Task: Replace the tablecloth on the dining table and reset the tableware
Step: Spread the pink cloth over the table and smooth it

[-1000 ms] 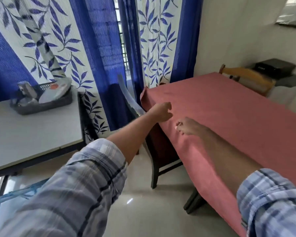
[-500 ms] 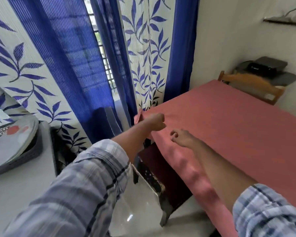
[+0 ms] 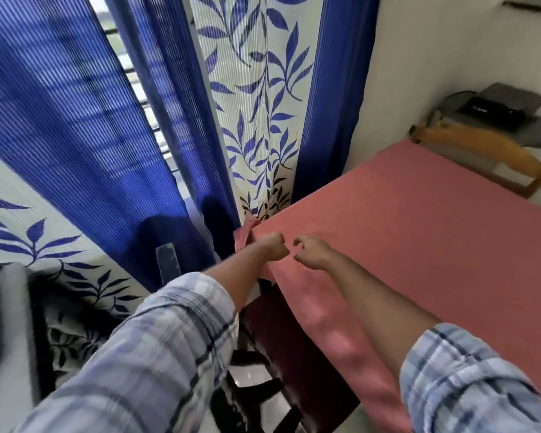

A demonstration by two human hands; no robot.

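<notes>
Closer together now, left grip (image 3: 274, 250) and right grip (image 3: 313, 252) curl over the tablecloth (image 3: 419, 245) edge, whether grasping unclear

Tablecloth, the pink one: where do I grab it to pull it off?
Pinch the tablecloth by its loose edge hanging over the near side, close to the bunched corner by the curtain. Come from that side: the top lies flat, with nothing to pinch.
</notes>
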